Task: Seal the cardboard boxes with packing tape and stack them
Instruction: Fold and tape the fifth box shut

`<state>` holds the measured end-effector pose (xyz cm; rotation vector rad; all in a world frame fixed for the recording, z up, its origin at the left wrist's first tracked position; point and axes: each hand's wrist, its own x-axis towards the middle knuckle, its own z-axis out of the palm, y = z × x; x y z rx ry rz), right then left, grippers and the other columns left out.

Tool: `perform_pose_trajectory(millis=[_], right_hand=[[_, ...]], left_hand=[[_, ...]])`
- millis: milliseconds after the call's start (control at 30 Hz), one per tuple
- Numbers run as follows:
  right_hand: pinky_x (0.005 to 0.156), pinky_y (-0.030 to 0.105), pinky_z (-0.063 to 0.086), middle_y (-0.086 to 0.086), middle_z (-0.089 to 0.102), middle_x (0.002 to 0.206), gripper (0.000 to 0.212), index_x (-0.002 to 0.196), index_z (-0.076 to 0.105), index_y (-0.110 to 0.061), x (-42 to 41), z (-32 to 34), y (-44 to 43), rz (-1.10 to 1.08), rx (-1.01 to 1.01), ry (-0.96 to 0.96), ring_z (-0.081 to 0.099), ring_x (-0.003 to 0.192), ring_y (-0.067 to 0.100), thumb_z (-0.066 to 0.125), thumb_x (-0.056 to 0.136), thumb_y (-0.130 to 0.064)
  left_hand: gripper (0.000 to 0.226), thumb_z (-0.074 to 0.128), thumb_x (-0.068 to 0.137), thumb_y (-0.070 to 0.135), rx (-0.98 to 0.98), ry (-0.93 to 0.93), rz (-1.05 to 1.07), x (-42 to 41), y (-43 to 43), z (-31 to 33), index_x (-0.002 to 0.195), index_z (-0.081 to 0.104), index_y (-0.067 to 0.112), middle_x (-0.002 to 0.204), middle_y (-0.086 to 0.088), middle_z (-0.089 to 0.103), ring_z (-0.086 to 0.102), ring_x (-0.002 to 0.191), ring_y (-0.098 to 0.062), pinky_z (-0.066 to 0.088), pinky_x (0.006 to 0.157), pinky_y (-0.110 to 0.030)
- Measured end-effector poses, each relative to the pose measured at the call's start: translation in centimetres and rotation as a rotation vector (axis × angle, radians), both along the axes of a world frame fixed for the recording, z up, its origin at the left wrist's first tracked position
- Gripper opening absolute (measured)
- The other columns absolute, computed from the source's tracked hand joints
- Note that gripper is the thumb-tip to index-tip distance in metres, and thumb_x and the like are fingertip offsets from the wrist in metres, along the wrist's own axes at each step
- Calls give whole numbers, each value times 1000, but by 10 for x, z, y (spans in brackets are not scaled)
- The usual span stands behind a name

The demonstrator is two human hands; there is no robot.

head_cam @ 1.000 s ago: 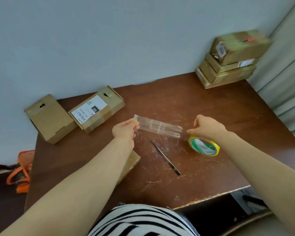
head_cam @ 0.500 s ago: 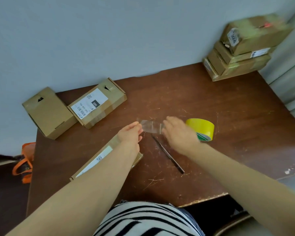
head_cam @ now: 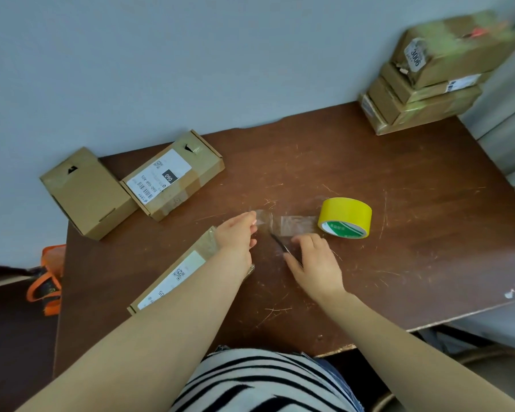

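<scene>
— What sits far left of the roll (head_cam: 345, 217)?
— A plain box (head_cam: 87, 191) and a label box (head_cam: 173, 175), side by side. Closer to us, a flat box (head_cam: 176, 272) lies under the left arm.

— And the left hand (head_cam: 238, 233)?
— It is left of the roll. Its finger and thumb pinch one end of the clear strip (head_cam: 298, 224). The strip's other end reaches the roll.

— The right hand (head_cam: 315, 263)?
— It is just in front of the roll. Its fingers bend a little over a thin dark stick (head_cam: 277, 240). I cannot tell if it grips the stick.

— Right of the roll?
— Far back, a stack (head_cam: 428, 78) of boxes stands on the table (head_cam: 428, 233).
</scene>
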<state>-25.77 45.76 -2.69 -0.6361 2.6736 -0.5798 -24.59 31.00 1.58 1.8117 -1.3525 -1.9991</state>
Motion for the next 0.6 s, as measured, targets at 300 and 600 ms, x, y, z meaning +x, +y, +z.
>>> perform_pose_trajectory(millis=[300,600], right_hand=[[72,30,42,4,50,105,24,114,56,-13,29,4,36,15,139,-265,56,91,25,48,93,-22],[37,20,26,3,54,59,27,94,62,-9,15,16,17,-600,-526,-850,34,38,8,41,102,-24]], left_hand=[[19,74,81,27,-57,-36,-91,-3,1,6,72,62,17,79,-1,64,52,67,-11,44,58,-23],[5,65,89,12,-125,-33,-88,0,3,2,86,65,15,70,3,60,53,62,-8,42,55,-18]])
